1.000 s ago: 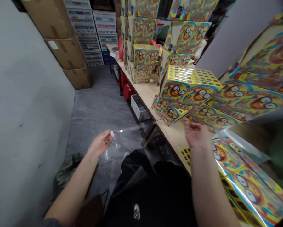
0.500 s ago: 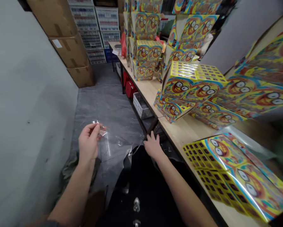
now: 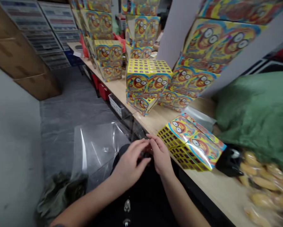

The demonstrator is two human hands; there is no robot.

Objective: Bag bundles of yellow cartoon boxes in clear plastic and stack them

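My left hand (image 3: pixel 132 162) and my right hand (image 3: pixel 161 157) are close together above my lap, beside the table edge. A clear plastic bag or sheet (image 3: pixel 96 143) spreads out to the left of them, its upper right part running to my fingertips. The right hand's thumb and fingers pinch at the clear plastic. My left hand's fingers are curled near the same spot, thumb apart, and what they touch is too small to tell. On the table (image 3: pixel 202 184), just right of the hands, a yellow patterned box (image 3: pixel 194 142) with cartoon faces lies tilted.
More cartoon boxes (image 3: pixel 148 78) are stacked along the table. At right are a black object (image 3: pixel 229 160), wrapped yellowish items (image 3: pixel 264 183) and green cloth (image 3: pixel 259 110). Cartons (image 3: pixel 23 60) stand at left, a white basket (image 3: pixel 116 105) under the table, dark green cloth (image 3: pixel 61 195) on the floor.
My view has turned to the right. My hands, apart before, have come together, and the clear plastic now shows spread out on the left. More of the table's right side is visible.
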